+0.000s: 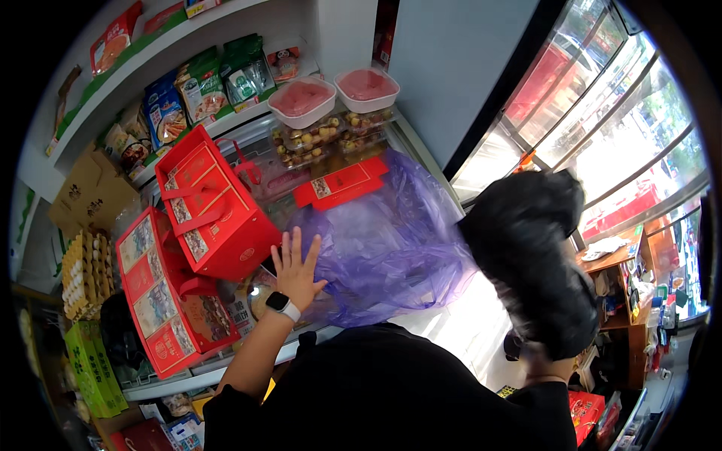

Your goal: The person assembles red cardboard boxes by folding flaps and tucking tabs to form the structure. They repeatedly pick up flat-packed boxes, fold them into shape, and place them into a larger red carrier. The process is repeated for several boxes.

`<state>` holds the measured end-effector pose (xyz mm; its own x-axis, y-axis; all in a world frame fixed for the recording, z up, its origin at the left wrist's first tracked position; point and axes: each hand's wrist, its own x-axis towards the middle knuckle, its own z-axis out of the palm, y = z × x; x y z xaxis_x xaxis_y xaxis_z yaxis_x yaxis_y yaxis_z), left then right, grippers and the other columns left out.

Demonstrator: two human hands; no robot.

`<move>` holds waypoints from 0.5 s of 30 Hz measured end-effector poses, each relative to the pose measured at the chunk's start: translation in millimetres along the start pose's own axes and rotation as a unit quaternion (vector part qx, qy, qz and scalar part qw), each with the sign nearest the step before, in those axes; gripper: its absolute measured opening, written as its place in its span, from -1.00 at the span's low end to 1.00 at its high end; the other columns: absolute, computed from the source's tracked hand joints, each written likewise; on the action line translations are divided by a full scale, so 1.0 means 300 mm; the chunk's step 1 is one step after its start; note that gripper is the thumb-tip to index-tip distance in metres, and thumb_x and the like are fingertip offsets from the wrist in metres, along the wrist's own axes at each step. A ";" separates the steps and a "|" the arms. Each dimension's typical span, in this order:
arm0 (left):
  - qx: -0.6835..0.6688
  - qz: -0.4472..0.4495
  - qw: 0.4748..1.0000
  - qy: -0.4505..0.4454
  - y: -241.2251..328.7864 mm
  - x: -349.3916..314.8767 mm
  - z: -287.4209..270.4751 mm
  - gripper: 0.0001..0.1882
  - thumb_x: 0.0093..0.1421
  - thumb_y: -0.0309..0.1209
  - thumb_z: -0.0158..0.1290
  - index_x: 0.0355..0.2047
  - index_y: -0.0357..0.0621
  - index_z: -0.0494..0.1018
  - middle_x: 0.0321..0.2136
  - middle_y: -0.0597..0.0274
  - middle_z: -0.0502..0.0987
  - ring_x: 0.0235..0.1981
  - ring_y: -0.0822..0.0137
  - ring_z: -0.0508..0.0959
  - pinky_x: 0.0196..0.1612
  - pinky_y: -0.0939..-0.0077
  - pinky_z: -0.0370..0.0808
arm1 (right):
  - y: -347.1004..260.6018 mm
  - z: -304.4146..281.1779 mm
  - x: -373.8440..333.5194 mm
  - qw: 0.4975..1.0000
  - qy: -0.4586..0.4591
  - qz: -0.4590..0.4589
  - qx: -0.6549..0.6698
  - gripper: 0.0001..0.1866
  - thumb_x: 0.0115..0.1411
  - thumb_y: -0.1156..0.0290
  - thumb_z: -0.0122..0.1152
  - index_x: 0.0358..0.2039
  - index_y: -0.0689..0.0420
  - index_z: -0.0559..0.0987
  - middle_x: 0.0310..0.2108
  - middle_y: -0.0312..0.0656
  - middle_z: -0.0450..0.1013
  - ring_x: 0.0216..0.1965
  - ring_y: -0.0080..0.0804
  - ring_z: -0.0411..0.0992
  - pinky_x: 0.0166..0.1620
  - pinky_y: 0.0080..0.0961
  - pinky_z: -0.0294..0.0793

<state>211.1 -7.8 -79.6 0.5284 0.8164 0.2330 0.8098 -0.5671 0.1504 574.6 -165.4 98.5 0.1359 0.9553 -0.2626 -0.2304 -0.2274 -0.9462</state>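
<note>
My left hand [295,267] lies flat with fingers spread on the glass lid of a chest freezer [256,161], touching the edge of a crumpled purple plastic bag [391,240] and next to a red gift box [214,207]. A watch with a white strap sits on that wrist. My right hand is hidden inside or behind a bulky black plastic bag [538,263], which is held up at the right; only the wrist below it shows.
More red gift boxes [162,301] lie at the left. Two tubs with pink contents [302,99] and trays of small fruit [316,139] stand at the back of the freezer. Snack packets fill white shelves [195,86]. Egg trays [86,274] stand far left; windows at the right.
</note>
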 end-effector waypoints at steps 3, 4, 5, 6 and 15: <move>-0.014 0.033 0.999 -0.016 -0.022 0.107 0.113 -0.49 -0.05 -0.32 0.16 -0.04 -0.07 0.35 -0.07 -0.03 0.37 -0.04 -0.04 0.36 0.00 0.21 0.30 | 0.114 -0.164 0.092 0.932 -0.124 0.143 -0.309 -0.44 -0.07 0.46 0.34 -0.01 0.28 0.40 -0.11 -0.07 0.45 -0.07 -0.30 0.40 0.04 -0.42 0.36; -0.098 -0.038 0.993 -0.050 -0.008 0.159 0.128 -0.59 -0.02 -0.31 0.14 -0.13 -0.10 0.39 -0.19 -0.02 0.44 -0.15 -0.04 0.42 -0.10 0.20 0.36 | 0.218 -0.148 0.151 0.913 -0.203 0.144 -0.324 -0.43 -0.08 0.44 0.30 -0.01 0.27 0.39 -0.11 -0.06 0.45 -0.07 -0.30 0.40 0.04 -0.42 0.35; -0.176 -0.118 0.974 -0.080 -0.001 0.197 0.131 -0.68 0.01 -0.30 0.11 -0.22 -0.13 0.43 -0.31 -0.02 0.51 -0.26 -0.04 0.49 -0.21 0.18 0.42 | 0.213 -0.030 0.213 0.856 -0.282 0.193 -0.389 -0.42 -0.08 0.39 0.25 0.01 0.26 0.38 -0.10 -0.07 0.45 -0.08 -0.30 0.39 0.05 -0.40 0.33; -0.255 -0.089 0.961 0.063 0.033 0.242 0.119 -0.77 0.09 -0.30 0.05 -0.44 -0.25 0.41 -0.60 -0.08 0.45 -0.54 -0.06 0.46 -0.47 0.18 0.35 | 0.347 -0.001 0.292 0.839 -0.390 0.169 -0.341 -0.42 -0.09 0.34 0.20 0.00 0.26 0.39 -0.12 -0.06 0.45 -0.09 -0.29 0.39 0.02 -0.40 0.33; -0.402 -0.113 0.903 -0.102 0.110 0.109 -0.090 -0.74 0.16 -0.33 0.04 -0.49 -0.33 0.42 -0.75 0.04 0.31 -0.72 0.39 0.28 -0.60 0.47 0.24 | 0.836 0.192 0.826 0.760 -0.203 0.213 -0.580 -0.39 0.07 0.13 0.06 0.07 0.26 0.34 -0.04 0.06 0.38 -0.02 -0.16 0.35 -0.02 -0.28 0.34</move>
<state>248.1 -2.7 -41.2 0.4744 0.8782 -0.0602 0.5000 -0.2125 0.8395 494.9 25.3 -193.1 -0.0754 0.6738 -0.7351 0.8656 -0.3218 -0.3837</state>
